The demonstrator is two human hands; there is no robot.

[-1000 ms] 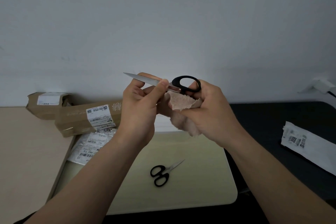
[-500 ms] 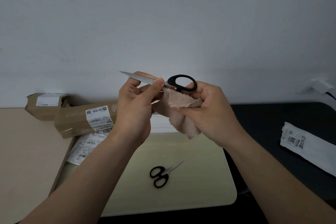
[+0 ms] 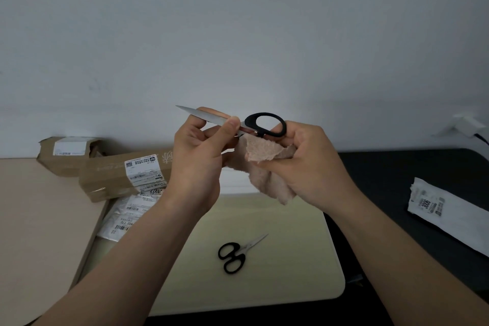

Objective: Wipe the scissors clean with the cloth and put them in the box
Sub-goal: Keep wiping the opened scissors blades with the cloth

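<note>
Grey wall (image 3: 238,21) filled the upper view. Below it ran the worktop (image 3: 397,172), black on the right and beige on the left, with a cream mat (image 3: 291,272) lying across the middle. A long box (image 3: 111,177) lay at the mat's far left corner, a small box (image 3: 66,151) behind it and labelled bags (image 3: 127,214) just in front. A white packet (image 3: 444,212) lay well apart on the right. Above the mat, the left grip (image 3: 195,161) pinched the blade of the scissors (image 3: 209,117) between thumb and fingers, tip pointing left. The right grip (image 3: 307,164) was curled round a bunched pink cloth (image 3: 267,174), just under the black handle. Small scissors (image 3: 242,251) lay on the mat, blades closed.
</note>
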